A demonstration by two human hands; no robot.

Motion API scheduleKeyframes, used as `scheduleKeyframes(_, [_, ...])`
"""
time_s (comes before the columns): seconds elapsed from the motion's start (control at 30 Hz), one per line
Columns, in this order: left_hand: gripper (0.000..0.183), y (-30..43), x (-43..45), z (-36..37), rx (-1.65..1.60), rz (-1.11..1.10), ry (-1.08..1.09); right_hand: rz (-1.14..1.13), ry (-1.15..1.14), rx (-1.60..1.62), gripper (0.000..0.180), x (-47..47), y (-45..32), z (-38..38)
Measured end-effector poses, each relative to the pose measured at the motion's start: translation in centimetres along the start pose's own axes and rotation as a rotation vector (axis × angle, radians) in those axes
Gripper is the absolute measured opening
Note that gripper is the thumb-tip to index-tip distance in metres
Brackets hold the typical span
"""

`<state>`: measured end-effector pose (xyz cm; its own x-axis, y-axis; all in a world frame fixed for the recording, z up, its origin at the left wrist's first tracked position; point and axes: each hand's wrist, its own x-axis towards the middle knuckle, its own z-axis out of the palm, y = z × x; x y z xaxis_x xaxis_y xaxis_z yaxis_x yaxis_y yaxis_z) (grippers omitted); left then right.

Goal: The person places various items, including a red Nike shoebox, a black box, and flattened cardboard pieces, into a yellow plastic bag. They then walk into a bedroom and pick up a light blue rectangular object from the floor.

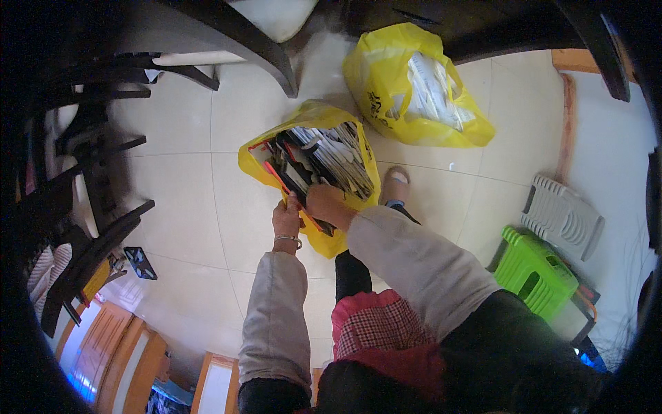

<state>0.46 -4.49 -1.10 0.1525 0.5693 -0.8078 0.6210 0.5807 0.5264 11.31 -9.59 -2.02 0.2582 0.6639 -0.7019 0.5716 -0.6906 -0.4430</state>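
A yellow plastic bag point(258, 165) stands on the tiled floor before me, its mouth wide and full of upright papers point(336, 155) and dark, red-edged folders or booklets point(295, 181). My left hand point(287, 215) grips the near left rim of the bag, thumb on top, beside a red edge. Inside the near part of the bag is my right hand point(328, 204), bent over the dark items; its fingertips are hidden, so I cannot tell what it holds. A second yellow bag point(382, 103), also filled with papers point(432, 88), stands farther off to the right.
Dark wooden furniture legs point(269, 57) reach in at the top and left. At the right, a grey plastic stool point(563, 215) and a green plastic stool point(538, 274) lie by the wall. A small dark patterned object point(140, 263) is on the floor at left.
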Motion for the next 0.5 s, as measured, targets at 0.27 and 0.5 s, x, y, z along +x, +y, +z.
scheduleKeyframes(0.27, [0.032,-0.7,0.0,0.5,0.116,0.079,-0.06,0.065,-0.047,0.024,0.031,-3.3,3.0,2.1])
scheduleKeyframes(0.5, [0.033,1.2,-0.6,0.0,0.091,0.097,-0.038,0.031,0.076,0.23,0.044,-5.7,5.0,1.5])
